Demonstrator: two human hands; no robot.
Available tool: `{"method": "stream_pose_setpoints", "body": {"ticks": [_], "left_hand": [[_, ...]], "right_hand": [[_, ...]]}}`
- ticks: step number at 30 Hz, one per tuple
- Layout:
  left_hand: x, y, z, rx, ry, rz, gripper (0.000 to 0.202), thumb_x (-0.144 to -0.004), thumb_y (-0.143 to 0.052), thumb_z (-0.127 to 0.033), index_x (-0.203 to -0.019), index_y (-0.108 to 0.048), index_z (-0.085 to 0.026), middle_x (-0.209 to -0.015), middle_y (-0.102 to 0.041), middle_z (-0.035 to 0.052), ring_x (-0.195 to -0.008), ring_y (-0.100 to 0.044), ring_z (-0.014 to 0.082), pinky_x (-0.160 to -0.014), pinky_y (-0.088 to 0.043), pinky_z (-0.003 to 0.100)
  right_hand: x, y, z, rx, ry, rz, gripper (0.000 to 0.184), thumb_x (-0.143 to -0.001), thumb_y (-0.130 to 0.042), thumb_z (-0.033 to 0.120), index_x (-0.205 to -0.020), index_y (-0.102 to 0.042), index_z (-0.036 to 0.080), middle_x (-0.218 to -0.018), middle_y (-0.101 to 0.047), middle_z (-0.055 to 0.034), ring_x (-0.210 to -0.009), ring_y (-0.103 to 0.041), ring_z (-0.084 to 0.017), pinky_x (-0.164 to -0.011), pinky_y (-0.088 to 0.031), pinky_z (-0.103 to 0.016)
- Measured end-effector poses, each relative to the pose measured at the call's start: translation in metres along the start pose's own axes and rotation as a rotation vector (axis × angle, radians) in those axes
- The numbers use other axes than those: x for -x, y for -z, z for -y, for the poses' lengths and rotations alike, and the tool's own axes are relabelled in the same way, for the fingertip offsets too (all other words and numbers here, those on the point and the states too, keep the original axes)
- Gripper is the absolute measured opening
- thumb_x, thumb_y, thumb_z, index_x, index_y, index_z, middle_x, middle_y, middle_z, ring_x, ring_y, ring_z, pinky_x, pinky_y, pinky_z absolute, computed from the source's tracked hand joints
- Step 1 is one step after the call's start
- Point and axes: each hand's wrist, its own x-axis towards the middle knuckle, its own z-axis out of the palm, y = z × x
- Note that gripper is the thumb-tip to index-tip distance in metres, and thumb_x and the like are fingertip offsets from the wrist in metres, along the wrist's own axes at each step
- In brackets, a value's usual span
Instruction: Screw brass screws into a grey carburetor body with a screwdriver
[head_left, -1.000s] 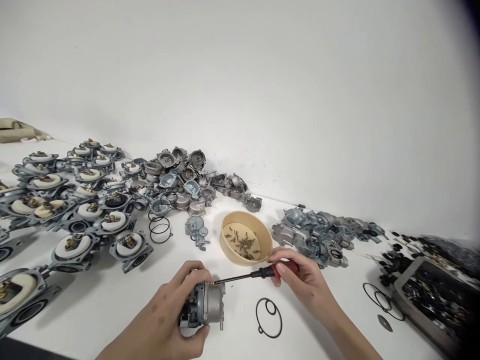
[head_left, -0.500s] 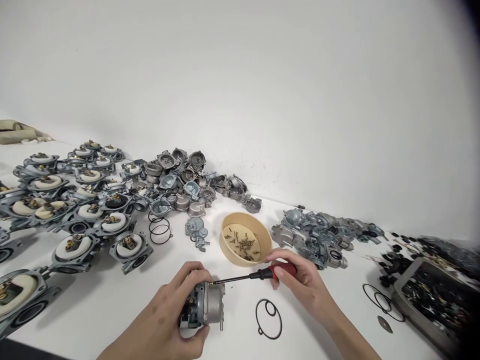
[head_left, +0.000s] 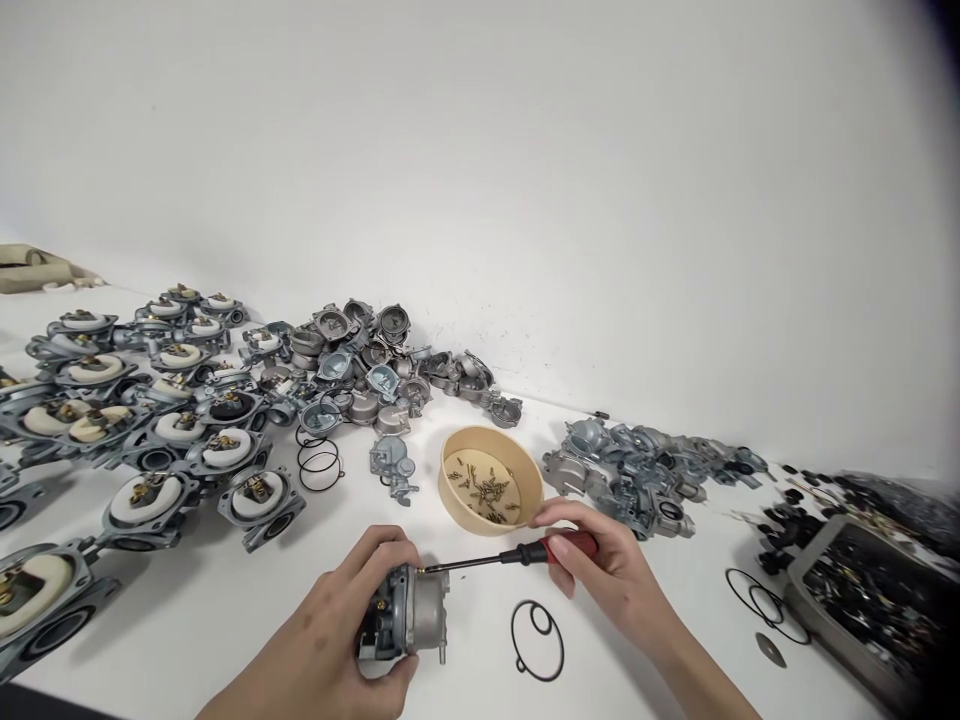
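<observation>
Clamping carburetor (head_left: 427, 612) in left hand (head_left: 330, 625), screwdriver (head_left: 534, 552) in right hand (head_left: 611, 578), well apart. Pointing shaft (head_left: 471, 562) leftward at brass screw (head_left: 421, 570) on carburetor's far edge, nearer left hand; can't tell if seated.

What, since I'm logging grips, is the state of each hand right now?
Left hand: closed, holding a metal carburetor.
Right hand: closed, holding a red-handled screwdriver.

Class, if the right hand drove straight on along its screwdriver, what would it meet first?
Likely the metal part held in the left hand; the screwdriver seems to touch its edge, though depth is unclear.
</observation>
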Motion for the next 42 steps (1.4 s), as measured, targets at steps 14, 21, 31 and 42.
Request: {"method": "stream_pose_setpoints", "body": {"ticks": [14, 21, 31, 42], "left_hand": [[0.0013, -0.0029, 0.0029, -0.013, -0.010, -0.035, 0.082, -0.072, -0.064, -0.006, -0.141, -0.041, -0.043, -0.150, -0.054, 0.0024, -0.128, -0.069, 0.0276, -0.096, -0.060, 0.032], [0.0012, -0.0025, 0.0030, -0.023, -0.017, -0.038, 0.080, -0.071, -0.064, -0.006, -0.140, -0.042, -0.042, -0.149, -0.055, 0.0030, -0.124, -0.071, 0.0276, -0.094, -0.061, 0.032], [0.0017, -0.0040, 0.0062, -0.035, -0.017, -0.033, 0.082, -0.072, -0.065, -0.006, -0.143, -0.041, -0.040, -0.152, -0.052, 0.0047, -0.130, -0.068, 0.0290, -0.098, -0.061, 0.033], [0.0034, -0.0051, 0.0073, -0.038, -0.016, -0.054, 0.082, -0.070, -0.066, -0.005, -0.141, -0.044, -0.042, -0.151, -0.055, 0.0032, -0.125, -0.071, 0.0270, -0.099, -0.061, 0.032]], "right_hand": [[-0.0015, -0.0015, -0.0031, -0.037, 0.025, 0.011, 0.023, -0.101, -0.070, 0.044, -0.104, -0.079, 0.022, -0.082, -0.070, -0.0040, -0.053, -0.063, -0.014, -0.055, -0.052, -0.030], [-0.0005, -0.0002, -0.0029, -0.030, 0.008, 0.004, 0.027, -0.100, -0.072, 0.046, -0.107, -0.077, 0.022, -0.103, -0.074, -0.0078, -0.052, -0.069, -0.014, -0.059, -0.057, -0.032], [-0.0003, -0.0005, -0.0035, 0.015, 0.027, -0.009, 0.025, -0.102, -0.069, 0.045, -0.104, -0.078, 0.022, -0.094, -0.074, -0.0045, -0.043, -0.062, -0.008, -0.058, -0.053, -0.029], [-0.0009, 0.0006, -0.0027, -0.115, 0.057, 0.025, 0.019, -0.095, -0.080, 0.040, -0.102, -0.081, 0.022, -0.104, -0.072, -0.0068, -0.064, -0.073, -0.016, -0.067, -0.060, -0.031]]}}
